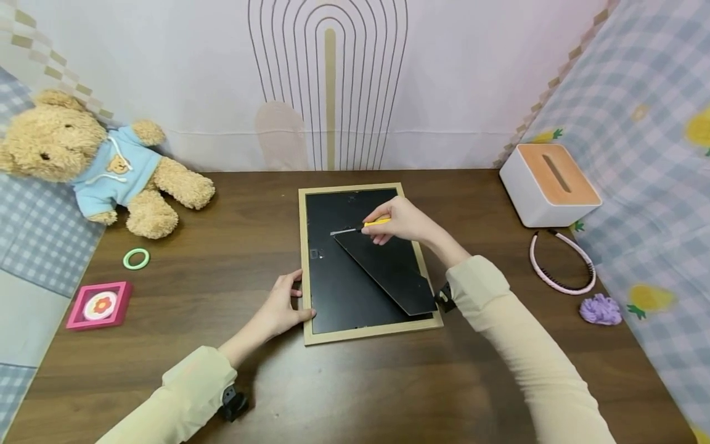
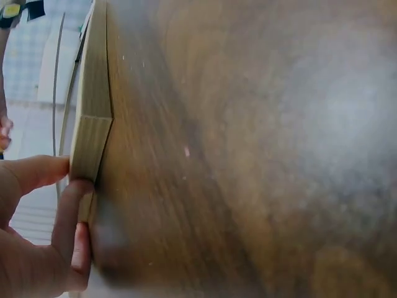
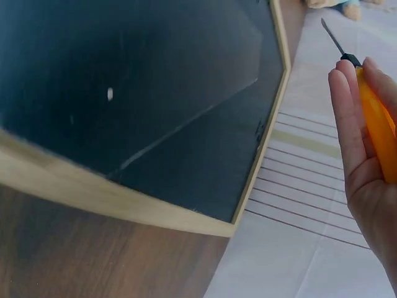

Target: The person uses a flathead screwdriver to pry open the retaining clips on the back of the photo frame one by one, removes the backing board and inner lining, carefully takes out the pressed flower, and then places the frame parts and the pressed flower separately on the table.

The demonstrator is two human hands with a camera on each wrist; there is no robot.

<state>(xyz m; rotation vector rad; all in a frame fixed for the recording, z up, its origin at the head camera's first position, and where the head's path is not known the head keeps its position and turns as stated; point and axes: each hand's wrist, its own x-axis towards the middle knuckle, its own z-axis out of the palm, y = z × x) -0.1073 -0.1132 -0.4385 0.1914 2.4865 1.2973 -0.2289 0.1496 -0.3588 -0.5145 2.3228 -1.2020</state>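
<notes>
A picture frame (image 1: 304, 246) with a light wood edge lies face down, its black backing (image 1: 338, 296) upward. On the backing is a black stand flap (image 1: 396, 271), slanting toward the lower right corner. My left hand (image 1: 280, 308) grips the frame's left edge near the lower corner, thumb on top and fingers along the side. Above the upper part of the backing, my right hand (image 1: 402, 221) holds a screwdriver with a yellow handle (image 3: 377, 127). Its thin metal shaft (image 1: 345, 232) points left, overlapping the flap's upper end in the head view.
A teddy bear (image 1: 113, 169), a green ring (image 1: 135, 259) and a pink framed box (image 1: 100, 305) are at the left. On the right stand a white tissue box (image 1: 538, 203), a pink headband (image 1: 585, 256) and a purple scrunchie (image 1: 601, 309). A patterned cloth (image 1: 455, 80) hangs behind the table.
</notes>
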